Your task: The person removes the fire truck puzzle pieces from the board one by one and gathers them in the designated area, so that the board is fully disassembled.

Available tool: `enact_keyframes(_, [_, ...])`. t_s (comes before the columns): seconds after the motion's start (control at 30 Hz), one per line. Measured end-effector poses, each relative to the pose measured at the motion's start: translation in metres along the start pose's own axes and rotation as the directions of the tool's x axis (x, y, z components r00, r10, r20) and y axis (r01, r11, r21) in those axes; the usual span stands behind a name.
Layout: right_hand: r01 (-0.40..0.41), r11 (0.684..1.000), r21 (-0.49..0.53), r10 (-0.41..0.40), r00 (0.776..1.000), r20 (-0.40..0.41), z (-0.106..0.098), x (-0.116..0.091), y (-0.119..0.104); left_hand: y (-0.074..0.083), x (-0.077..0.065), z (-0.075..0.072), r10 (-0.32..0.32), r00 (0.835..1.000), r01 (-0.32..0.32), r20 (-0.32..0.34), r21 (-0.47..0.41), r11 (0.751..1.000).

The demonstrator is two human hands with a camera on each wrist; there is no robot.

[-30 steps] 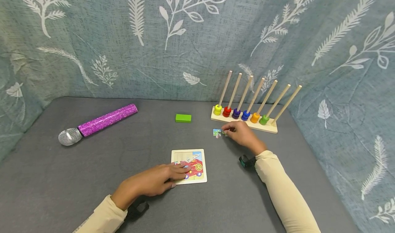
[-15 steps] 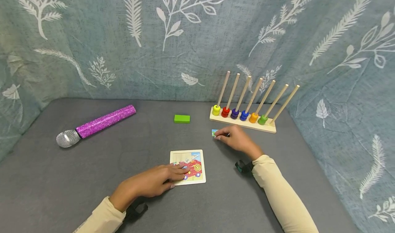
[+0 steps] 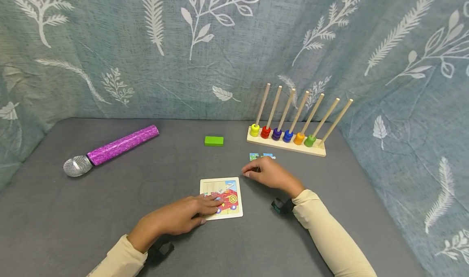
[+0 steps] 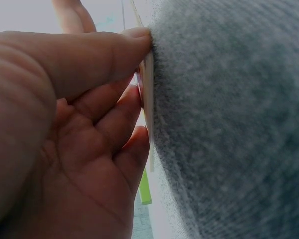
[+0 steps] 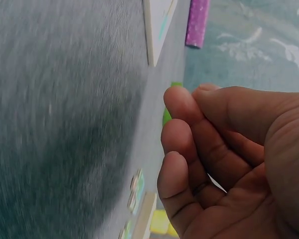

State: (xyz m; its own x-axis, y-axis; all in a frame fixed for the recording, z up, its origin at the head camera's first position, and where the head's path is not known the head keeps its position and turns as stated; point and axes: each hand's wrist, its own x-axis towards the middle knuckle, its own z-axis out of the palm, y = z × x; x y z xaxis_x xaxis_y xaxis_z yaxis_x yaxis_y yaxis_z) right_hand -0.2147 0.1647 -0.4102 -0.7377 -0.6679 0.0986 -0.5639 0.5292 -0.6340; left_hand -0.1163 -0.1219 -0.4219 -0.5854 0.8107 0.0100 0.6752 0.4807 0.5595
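Glittery purple microphone (image 3: 111, 150) on grey cloth (image 3: 124, 199).
Left hand (image 3: 183, 214), fingers nearly straight, rests on the square wooden puzzle (image 3: 219, 186); small knobbed pieces (image 3: 254, 156); right hand (image 3: 272, 173), fingertips close together, cannot tell if holding; pegged rack (image 3: 286, 145).

The bench (image 3: 234, 248) has a matt, dark grey, fibrous, cloth-like surface. The square, pale-framed puzzle tray (image 3: 239, 197) looks like smooth wood; its red, blue and yellow puzzle pieces (image 3: 231, 197) bear a printed picture. The bright green oblong block (image 3: 214, 141) is smooth; wood or plastic, I cannot tell. The long cylindrical microphone (image 3: 111, 149) has a rough, purple glitter finish and a silver, metallic mesh head (image 3: 77, 165). Bare pale wood forms the seven-peg rack (image 3: 283, 146), its coloured rings (image 3: 288, 136) smooth and glossy. The blue-green, white-leaf-printed curtain (image 3: 121, 32) is creased, matt cloth.
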Motion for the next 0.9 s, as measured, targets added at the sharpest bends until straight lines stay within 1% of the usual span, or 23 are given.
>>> enact_keyframes(0.2, [0.029,1.000,0.003,-0.029,0.999,0.039,0.009,0.002,-0.007,0.000,-0.001,0.000,0.000,1.000,0.000,-0.007,0.002,1.000])
enact_keyframes(0.47, [0.082,0.996,0.027,-0.083,0.994,0.065,0.016,0.005,-0.013,0.001,0.000,0.000,-0.016,1.000,0.016,0.009,0.004,1.000])
enact_keyframes(0.67, [0.090,0.996,0.024,-0.092,0.991,0.094,0.024,0.008,-0.015,0.001,0.000,0.000,-0.014,1.000,0.014,0.010,0.001,1.000])
enact_keyframes(0.83, [0.112,0.994,0.011,-0.113,0.989,0.098,0.027,0.012,-0.019,0.001,-0.001,-0.001,-0.015,1.000,0.015,0.006,0.006,1.000])
enact_keyframes(0.9, [0.105,0.994,0.006,-0.105,0.989,0.102,0.028,0.013,-0.021,0.001,-0.001,-0.001,-0.018,1.000,0.018,0.006,0.005,1.000])
